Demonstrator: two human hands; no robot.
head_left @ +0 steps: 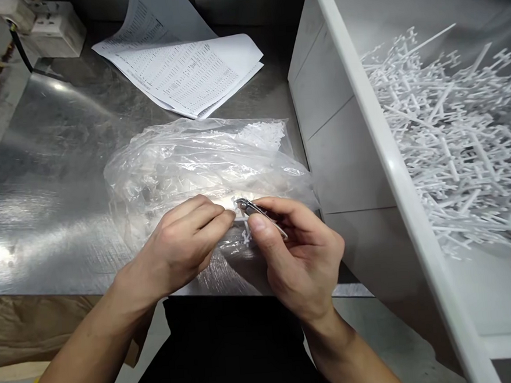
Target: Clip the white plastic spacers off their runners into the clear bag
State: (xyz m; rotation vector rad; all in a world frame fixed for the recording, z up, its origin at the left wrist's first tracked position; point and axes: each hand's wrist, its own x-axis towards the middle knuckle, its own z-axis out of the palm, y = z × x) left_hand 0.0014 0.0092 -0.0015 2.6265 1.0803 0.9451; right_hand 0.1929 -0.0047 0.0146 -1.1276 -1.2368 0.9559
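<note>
My left hand [183, 243] is closed, its fingertips pinching a small white plastic piece [246, 232] that hangs between the two hands. In my right hand [301, 249] is a small metal clipper [263, 214], held between thumb and fingers, its tip against the white piece. Just beyond both hands lies a clear plastic bag [183, 161] on the metal table [62, 187], with small white parts [264, 135] at its far right end.
Printed sheets [190, 73] lie behind the bag. A white bin [378, 142] full of thin white branching plastic pieces [462, 148] stands at the right. A power socket box [58, 30] is at the back left, and brown paper [29, 330] is below the table's front edge.
</note>
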